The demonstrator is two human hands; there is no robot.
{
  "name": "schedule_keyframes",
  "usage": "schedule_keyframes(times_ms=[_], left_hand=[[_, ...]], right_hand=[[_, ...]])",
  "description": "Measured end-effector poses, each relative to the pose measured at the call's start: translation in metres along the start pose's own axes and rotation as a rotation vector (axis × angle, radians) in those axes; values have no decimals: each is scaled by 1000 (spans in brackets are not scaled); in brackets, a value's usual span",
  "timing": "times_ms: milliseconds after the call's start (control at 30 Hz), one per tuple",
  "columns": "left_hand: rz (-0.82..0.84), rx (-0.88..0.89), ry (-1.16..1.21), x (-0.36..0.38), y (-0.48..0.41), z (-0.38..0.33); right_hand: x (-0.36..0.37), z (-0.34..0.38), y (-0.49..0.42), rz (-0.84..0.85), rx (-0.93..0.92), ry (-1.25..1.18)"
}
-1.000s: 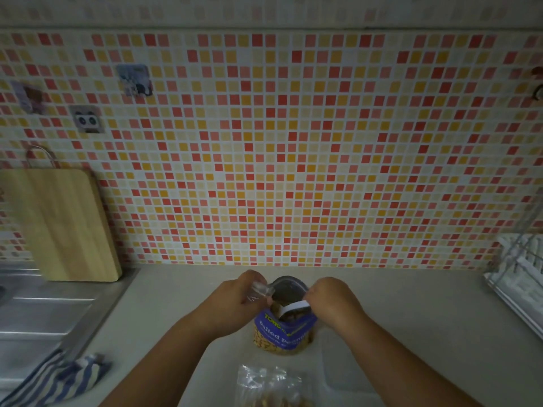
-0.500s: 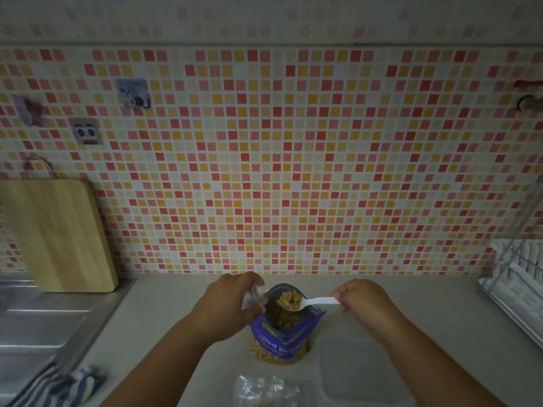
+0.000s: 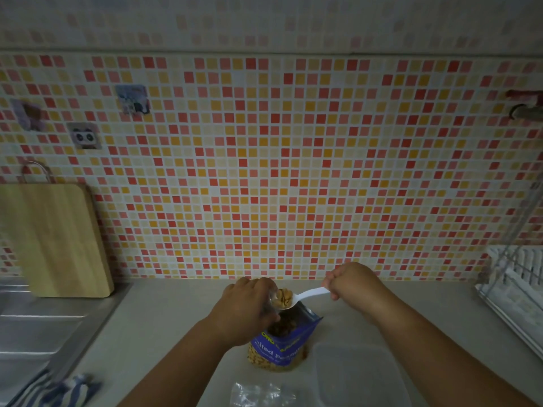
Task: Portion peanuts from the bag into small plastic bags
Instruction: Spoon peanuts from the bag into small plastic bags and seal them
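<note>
the blue peanut bag (image 3: 280, 345) is seen standing open on the table (image 3: 164, 333), lower centre of the frame, its soft walls a little slumped and its mouth gaping. it is judged light and floppy, likely to tip if nudged, and best steadied by its upper edge. just above the mouth a white plastic spoon (image 3: 308, 294) is held near level, heaped with peanuts (image 3: 283, 298). the load is loose and will roll, so any tilt risks a spill. the spoon's handle is pinched at its end by the right hand (image 3: 352, 282), fingers curled round it. the left hand (image 3: 246, 309) is closed on a thin clear small bag (image 3: 271, 299), only partly seen, with its opening right at the spoon's bowl. that film is taken to be limp and slippery, so it is best gripped at the rim and held open. at the bottom edge a filled bag (image 3: 258, 395) lies on the table, with a translucent container (image 3: 358, 374) to its right. a wooden board (image 3: 55, 239) leans at the left, and a dish rack (image 3: 517, 286) sits at the right edge.
</note>
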State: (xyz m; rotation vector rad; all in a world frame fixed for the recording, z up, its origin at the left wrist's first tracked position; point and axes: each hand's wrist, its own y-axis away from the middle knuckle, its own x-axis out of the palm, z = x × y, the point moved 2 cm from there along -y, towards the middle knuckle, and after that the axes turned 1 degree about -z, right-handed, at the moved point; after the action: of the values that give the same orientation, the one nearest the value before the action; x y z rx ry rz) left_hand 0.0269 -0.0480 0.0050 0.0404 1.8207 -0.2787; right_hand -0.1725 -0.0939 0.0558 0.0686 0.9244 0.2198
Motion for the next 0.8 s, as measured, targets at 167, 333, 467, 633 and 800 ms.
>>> schedule_keyframes(times_ms=[167, 333, 467, 633, 800], left_hand=[[-3, -3, 3, 9, -2, -7], [-88, -49, 192, 13, 0, -11], [-154, -159, 642, 7, 6, -2], [-162, -276, 886, -8, 15, 11], [24, -277, 783, -6, 19, 9]], right_hand=[[8, 31, -7, 96, -55, 393], [3, 67, 21, 29, -369, 541], [-23, 84, 43, -269, -588, 648], [-8, 75, 32, -110, -264, 627], [71, 53, 16, 237, -177, 932]])
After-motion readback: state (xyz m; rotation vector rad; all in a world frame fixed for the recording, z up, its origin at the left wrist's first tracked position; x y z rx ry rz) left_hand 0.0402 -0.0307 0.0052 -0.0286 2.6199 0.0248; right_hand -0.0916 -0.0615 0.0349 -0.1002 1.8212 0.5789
